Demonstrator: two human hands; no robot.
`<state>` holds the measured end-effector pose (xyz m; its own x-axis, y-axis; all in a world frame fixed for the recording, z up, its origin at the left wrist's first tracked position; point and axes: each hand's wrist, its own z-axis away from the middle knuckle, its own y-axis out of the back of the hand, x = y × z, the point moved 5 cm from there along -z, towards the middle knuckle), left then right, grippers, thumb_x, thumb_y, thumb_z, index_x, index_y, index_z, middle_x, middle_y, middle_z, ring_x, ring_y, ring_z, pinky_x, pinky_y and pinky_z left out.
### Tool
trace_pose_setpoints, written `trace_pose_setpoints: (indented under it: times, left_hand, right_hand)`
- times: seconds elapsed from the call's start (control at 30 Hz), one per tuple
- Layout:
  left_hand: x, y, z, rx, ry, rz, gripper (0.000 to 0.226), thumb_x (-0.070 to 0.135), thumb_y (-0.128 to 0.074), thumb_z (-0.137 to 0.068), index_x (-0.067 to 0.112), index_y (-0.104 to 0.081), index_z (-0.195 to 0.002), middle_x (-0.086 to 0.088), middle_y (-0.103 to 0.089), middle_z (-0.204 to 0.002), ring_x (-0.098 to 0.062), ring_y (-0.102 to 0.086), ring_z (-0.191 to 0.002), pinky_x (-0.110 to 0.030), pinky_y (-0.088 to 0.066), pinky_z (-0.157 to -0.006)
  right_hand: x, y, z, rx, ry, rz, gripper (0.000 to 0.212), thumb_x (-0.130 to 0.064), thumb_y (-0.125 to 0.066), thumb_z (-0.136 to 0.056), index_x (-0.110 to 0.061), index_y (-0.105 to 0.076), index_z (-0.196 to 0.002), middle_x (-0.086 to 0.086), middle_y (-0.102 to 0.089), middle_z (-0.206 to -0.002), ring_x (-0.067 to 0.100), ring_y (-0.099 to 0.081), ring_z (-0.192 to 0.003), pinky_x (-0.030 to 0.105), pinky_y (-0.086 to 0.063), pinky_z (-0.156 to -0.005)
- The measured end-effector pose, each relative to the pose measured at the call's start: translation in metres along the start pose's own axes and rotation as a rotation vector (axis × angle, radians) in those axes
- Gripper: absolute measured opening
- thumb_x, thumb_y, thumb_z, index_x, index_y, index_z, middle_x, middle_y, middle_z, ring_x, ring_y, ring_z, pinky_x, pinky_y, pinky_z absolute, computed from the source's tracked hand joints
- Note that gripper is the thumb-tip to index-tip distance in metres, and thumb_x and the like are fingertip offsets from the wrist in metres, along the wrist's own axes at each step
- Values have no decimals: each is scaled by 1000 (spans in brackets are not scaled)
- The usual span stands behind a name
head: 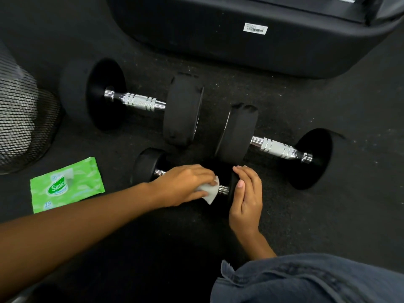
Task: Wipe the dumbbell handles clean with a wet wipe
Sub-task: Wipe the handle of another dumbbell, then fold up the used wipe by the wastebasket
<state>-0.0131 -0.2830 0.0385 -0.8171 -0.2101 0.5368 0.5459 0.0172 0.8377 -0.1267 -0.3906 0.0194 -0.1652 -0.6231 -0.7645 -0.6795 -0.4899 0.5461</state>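
Three black dumbbells with chrome handles lie on the dark floor. The small near dumbbell (pixel 146 165) is under my hands. My left hand (pixel 183 184) grips a white wet wipe (pixel 208 192) wrapped round its handle, most of which is hidden; only the chrome ends show. My right hand (pixel 247 197) curls round the small dumbbell's right weight, holding it. A large dumbbell (pixel 140 101) lies behind at the left, another large dumbbell (pixel 279 147) at the right, both handles bare.
A green wet wipe pack (pixel 65 184) lies flat on the floor at the left. A black mesh bin (pixel 19 119) stands at the far left. A large black padded equipment base (pixel 251 29) fills the back. My knee in dark denim (pixel 317 281) is at bottom right.
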Motion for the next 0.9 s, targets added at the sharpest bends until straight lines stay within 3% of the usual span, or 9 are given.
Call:
trace_pose_setpoints:
  times: [0.13,0.27,0.4,0.5,0.63,0.8,0.9]
  left_hand:
    - [-5,12,9,-15,-55,-100,33,37,-45,-85,15,-62,-103,0,-63,-107,-17,-59,-97,-34,-52,-78]
    - [-10,21,6,-74,42,-65,21,29,-54,-90,17,-59,-106,2,-60,-110,-14,-53,-102,-32,-47,-82]
    - [-12,53,11,43,197,160,20,34,-57,-88,19,-63,-101,5,-65,-99,-10,-59,-90,-34,-48,-77]
    - [-18,84,24,166,305,259,18,38,-62,-84,22,-65,-92,5,-68,-87,-8,-63,-80,-36,-51,-71]
    - [-29,130,55,365,419,398,16,30,-74,-77,18,-67,-85,3,-71,-77,-5,-66,-72,-33,-54,-70]
    - [-43,182,110,536,528,652,23,22,-79,-69,14,-67,-87,1,-73,-84,-10,-68,-82,-31,-55,-81]
    - [-53,212,147,667,606,980,34,33,-69,-71,9,-64,-95,-2,-73,-86,-12,-67,-83,-24,-53,-76]
  right_hand:
    - [-6,3,-3,-35,52,117,39,-24,-31,-98,-6,-58,-119,7,-54,-119,18,-44,-119,37,-35,-103]
    - [-28,8,-16,-99,263,299,26,-18,-46,-90,-12,-66,-106,5,-58,-105,19,-48,-101,31,-35,-92]
    - [-63,-12,-45,-407,305,361,34,-45,-42,-92,-22,-66,-91,-7,-59,-87,10,-44,-83,22,-30,-74]
    - [-85,-28,-69,-622,105,188,38,-59,-45,-86,-26,-63,-85,-13,-57,-77,4,-42,-74,23,-36,-69]
    - [-120,-52,-98,-839,-218,-310,10,-23,-69,-81,-18,-62,-86,-3,-63,-80,6,-52,-73,19,-43,-67]
    - [-191,-88,-129,-923,-209,-508,12,-6,-64,-84,-7,-60,-95,6,-63,-80,11,-58,-70,18,-47,-60]
    - [-242,-111,-147,-972,-163,-560,14,-3,-60,-86,-6,-62,-100,10,-64,-82,12,-59,-70,19,-49,-62]
